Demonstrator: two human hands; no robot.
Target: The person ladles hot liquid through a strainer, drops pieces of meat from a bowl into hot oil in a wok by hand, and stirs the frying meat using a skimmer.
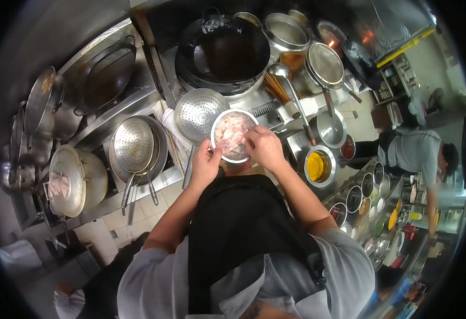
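A metal bowl [235, 159] of pale raw sliced meat [231, 131] is held in front of my apron. My left hand [207, 162] grips the bowl's near left side, its thumb at the rim. Over the right rim comes my right hand [265, 147], its curled fingertips in among the meat; part of what they pinch is hidden. Just behind the bowl lies a large perforated strainer [200, 112], its handle pointing toward me. A ladle [291, 87] rests right of the bowl.
A black wok [225, 53] with dark liquid sits on the stove ahead. Left are another wok [105, 80], a skimmer [133, 143] over a pan and a big lidded pot [79, 181]. Right stand a pot of yellow liquid [316, 166], several ingredient containers [354, 199] and a co-worker [416, 151].
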